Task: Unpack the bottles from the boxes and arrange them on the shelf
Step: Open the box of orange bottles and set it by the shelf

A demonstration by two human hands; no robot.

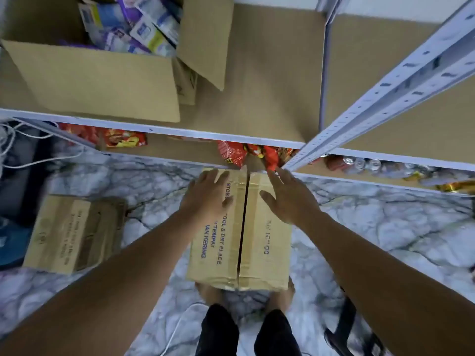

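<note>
Marble-pattern floor (385,227) runs under and all round the taped box (257,240), the ref point here. White metal shelf (270,73) w/ brown boards rises just beyond the taped box's far end, and its perforated upright (385,86) comes down near the far R corner. Up on the shelf board, beyond and L of the taped box, sits an open box (90,80), flaps up, w/ blue, white and purple pouches (144,27) inside. The taped box itself lies on the floor in front of the person, both top flaps down, clear tape along the centre seam and a dark gap along it, blue print on top; contents hidden. Its near end overlaps the person's feet (205,291) in this view. A second closed box (69,232) lies on the floor well L of it. Left hand (208,191) rests flat on the taped box's L flap near the far end, fingers straight, gripping nothing. Right hand (290,196) is over the R flap, fingers spread and straight, holding nothing; can't tell if it touches. Red snack packets (236,152) lie on the low shelf board just past the far end. Can tops (359,163) show further R on that board.
</note>
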